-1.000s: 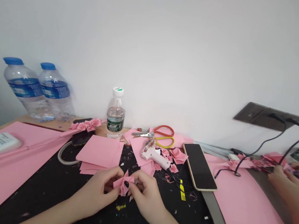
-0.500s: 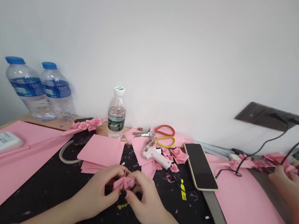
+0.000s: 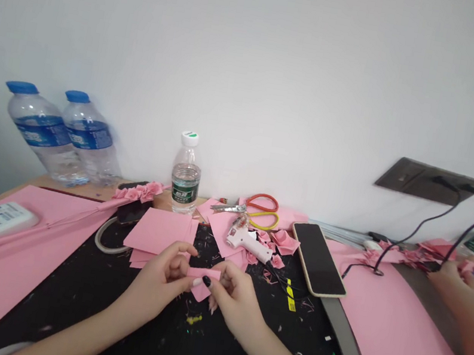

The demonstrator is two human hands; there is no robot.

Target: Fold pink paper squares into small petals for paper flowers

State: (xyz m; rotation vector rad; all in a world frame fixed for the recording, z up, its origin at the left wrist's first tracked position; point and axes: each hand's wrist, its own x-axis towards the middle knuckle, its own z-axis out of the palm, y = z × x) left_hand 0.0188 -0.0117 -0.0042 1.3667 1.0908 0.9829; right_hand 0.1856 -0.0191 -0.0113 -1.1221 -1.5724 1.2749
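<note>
A small folded piece of pink paper (image 3: 200,289) is held between my two hands above the black mat (image 3: 138,331). Its top edge lies straight and level, and a point hangs below. My left hand (image 3: 168,278) pinches its left side between thumb and fingers. From the right, my right hand (image 3: 235,298) grips it, the dark-nailed thumb pressing on the front. Just beyond my left hand lies a stack of pink paper squares (image 3: 159,231). A white glue gun (image 3: 248,245) rests past my right hand, among folded pink paper flowers (image 3: 285,243).
Scissors (image 3: 265,211) lie by the wall, near a small water bottle (image 3: 186,178). A phone (image 3: 318,261) is on the right. Two larger bottles (image 3: 44,133) lean at left. Another person's hands (image 3: 464,288) work at far right, near cords (image 3: 420,223) plugged into a wall socket.
The pink paper has turned in my hands; its several raised folds now show as a flat edge with a point below. My left index finger has lifted away. The view has shifted slightly.
</note>
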